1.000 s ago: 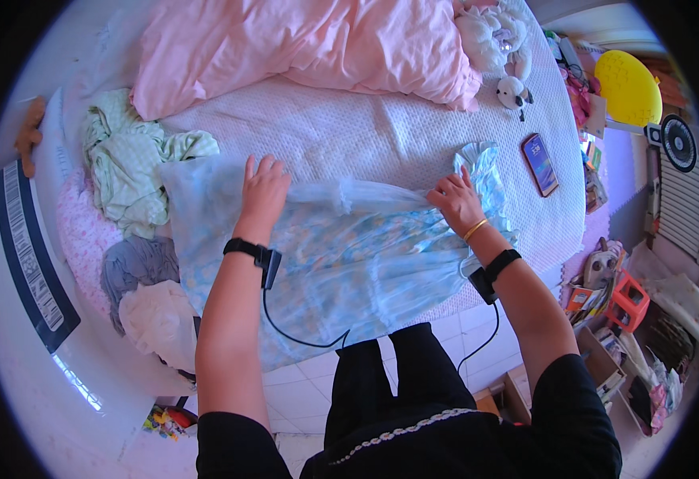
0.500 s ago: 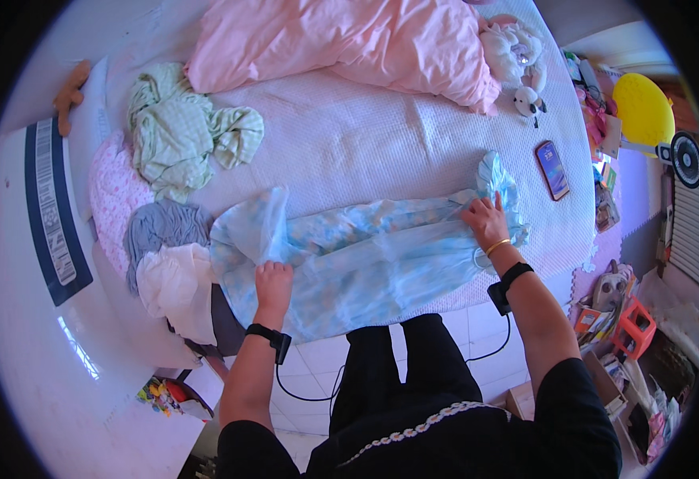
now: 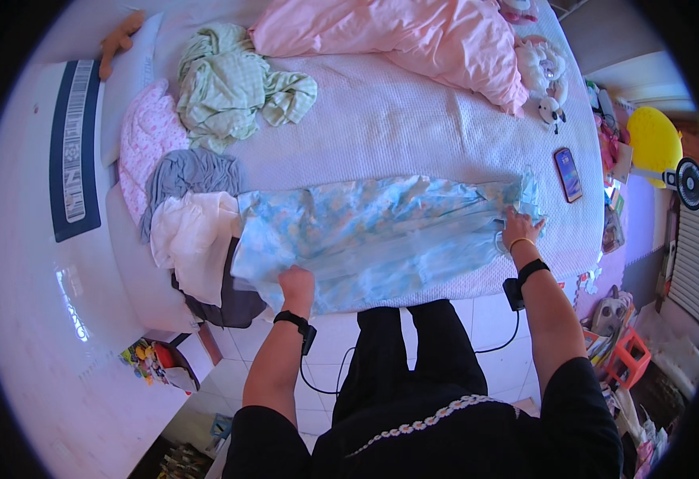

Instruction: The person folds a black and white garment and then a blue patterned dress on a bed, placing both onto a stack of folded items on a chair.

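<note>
A light blue floral dress (image 3: 397,231) lies lengthwise along the near edge of the bed, its wide hem at the left and its narrow ruffled top at the right. My left hand (image 3: 296,287) is closed on the cloth near the lower left corner of the skirt. At the other end, my right hand (image 3: 523,227) grips the narrow top, fingers bent into the fabric. A thin sheer layer shows over the near half of the dress. Left of the hem lie a white garment (image 3: 194,231) and a dark cloth (image 3: 226,299).
Behind them are a grey cloth (image 3: 194,180), a pink-patterned cloth (image 3: 150,140) and a green checked cloth (image 3: 222,88). A pink quilt (image 3: 413,36) covers the far side. A phone (image 3: 568,175) and a small plush toy (image 3: 551,109) rest on the right of the bed (image 3: 413,144).
The raised sheer flap at the hem end has come down, and the skirt's left end lies flatter. The whole view has shifted. My right hand stays at the dress top, its fingers more bent.
</note>
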Motion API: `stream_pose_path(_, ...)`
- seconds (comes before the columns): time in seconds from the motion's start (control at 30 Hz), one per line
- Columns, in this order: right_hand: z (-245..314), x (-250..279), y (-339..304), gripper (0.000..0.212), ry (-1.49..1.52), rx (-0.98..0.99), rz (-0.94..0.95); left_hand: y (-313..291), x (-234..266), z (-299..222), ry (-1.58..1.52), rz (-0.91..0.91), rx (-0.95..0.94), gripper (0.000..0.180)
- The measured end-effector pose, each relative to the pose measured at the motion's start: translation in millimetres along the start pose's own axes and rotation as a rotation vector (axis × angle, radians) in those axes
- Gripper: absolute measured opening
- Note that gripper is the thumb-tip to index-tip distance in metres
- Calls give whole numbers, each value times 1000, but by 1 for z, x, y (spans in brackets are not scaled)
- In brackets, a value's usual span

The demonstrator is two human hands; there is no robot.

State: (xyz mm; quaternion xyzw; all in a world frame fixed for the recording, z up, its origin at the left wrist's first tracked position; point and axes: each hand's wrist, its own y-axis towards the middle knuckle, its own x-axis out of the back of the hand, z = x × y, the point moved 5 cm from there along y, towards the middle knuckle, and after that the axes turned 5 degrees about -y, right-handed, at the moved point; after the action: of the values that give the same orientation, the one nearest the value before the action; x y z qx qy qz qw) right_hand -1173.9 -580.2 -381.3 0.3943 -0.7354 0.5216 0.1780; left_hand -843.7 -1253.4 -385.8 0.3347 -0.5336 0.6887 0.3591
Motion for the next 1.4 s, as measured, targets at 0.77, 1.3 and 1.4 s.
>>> stream_pose_path(0.77,197,37,-130,88,106,424,-420,-16,-29,86,11,-309,21,75)
stream_pose_path(1.3,181,-8,-124,22,175,583,-410,-78,-18,86,-341,-16,-186,57)
stream_pose_path(1.4,175,-8,-136,34,167,537,-306,-63,4,72,-426,90,-259,64)
